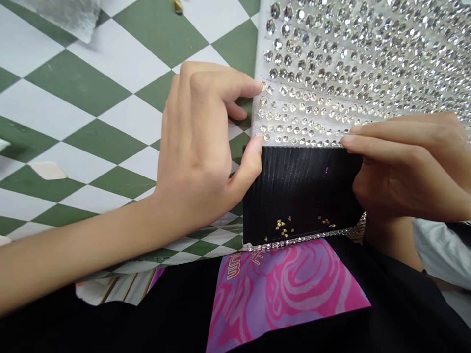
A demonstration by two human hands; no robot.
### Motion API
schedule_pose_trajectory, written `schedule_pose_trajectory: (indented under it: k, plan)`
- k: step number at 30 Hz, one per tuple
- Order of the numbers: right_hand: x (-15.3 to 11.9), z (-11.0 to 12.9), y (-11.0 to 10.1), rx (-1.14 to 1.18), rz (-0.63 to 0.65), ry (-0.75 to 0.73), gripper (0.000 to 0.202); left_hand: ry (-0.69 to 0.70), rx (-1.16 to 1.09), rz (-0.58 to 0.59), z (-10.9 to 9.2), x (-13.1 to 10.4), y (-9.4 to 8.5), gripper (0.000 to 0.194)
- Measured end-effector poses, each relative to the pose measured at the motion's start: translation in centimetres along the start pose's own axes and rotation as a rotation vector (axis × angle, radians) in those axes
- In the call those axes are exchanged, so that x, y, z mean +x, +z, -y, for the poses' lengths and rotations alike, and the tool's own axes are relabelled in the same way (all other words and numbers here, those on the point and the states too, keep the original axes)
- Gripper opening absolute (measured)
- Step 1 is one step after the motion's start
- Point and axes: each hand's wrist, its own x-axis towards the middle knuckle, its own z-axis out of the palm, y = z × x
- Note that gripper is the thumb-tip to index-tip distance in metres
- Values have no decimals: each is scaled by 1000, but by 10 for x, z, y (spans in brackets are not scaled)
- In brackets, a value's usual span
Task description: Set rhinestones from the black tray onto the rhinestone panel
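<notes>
A white board (258, 68) set with rows of clear rhinestones (309, 63) fills the upper right. My left hand (200, 132) is at its left edge, thumb and index finger apart, their tips touching the edge near the ends of the lower rows. My right hand (408, 157) pinches thumb and fingertips together over the lowest rows; whatever lies between them is too small to make out. Below the rows is a black ridged panel (301, 186), with several loose gold-backed stones (281, 226) on it and a rhinestone trim (294, 241) along its near edge.
Green and white diamond-patterned cloth (99, 122) covers the table at left. On it are a clear plastic bag (73, 17), a single gold-coloured stone (177, 6) and a pale diamond-shaped piece (49, 170). Black clothing with a pink and purple print (287, 294) is close below the panel.
</notes>
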Motion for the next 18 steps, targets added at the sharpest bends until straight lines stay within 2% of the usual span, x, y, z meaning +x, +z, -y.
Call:
schedule_pose_trajectory:
  k: [5,11,18]
  plan:
    - [3,1,2,-35,-20,-23,28,20,-15,-10,-1,1,0,37]
    - [5,4,0,-16,25,-18,27,1,1,-8,-1,1,0,39]
    - [9,5,-12,-53,191,-5,26,203,15,-19,7,1,-1,39]
